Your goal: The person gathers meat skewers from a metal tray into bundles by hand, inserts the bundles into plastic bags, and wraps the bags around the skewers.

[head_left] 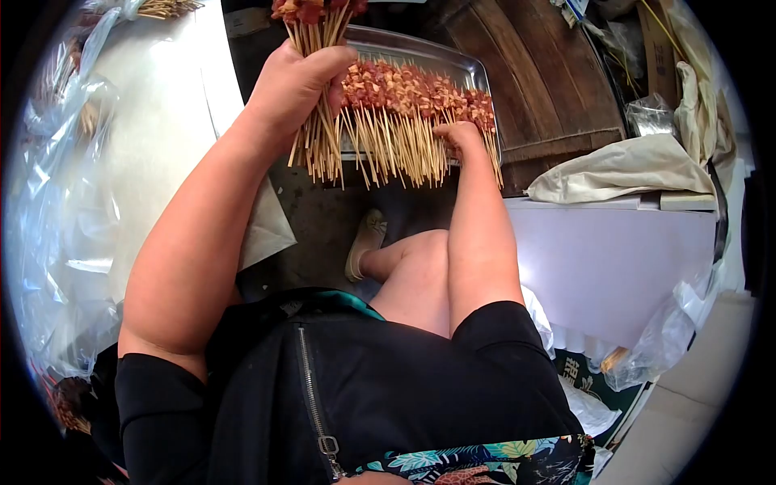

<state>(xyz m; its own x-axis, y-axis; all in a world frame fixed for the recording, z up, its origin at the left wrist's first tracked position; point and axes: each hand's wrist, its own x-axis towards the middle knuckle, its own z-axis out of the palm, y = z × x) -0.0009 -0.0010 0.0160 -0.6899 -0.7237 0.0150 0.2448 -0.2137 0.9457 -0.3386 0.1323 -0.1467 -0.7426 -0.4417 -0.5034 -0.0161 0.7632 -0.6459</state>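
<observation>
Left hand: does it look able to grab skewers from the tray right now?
Probably not as is: the left hand is right beside the tray, but it is closed around a bundle. The right hand, already at the sticks of the tray skewers, looks better placed.

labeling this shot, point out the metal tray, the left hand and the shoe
metal tray (pixel 482 74): head view, on its right-hand rim
left hand (pixel 284 85): head view, back of the hand
shoe (pixel 369 234): head view, upper

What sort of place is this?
Probably a food stall or skewer-prep area: a metal tray lined with meat skewers, another bunch in the left hand, and clear plastic at left.
</observation>
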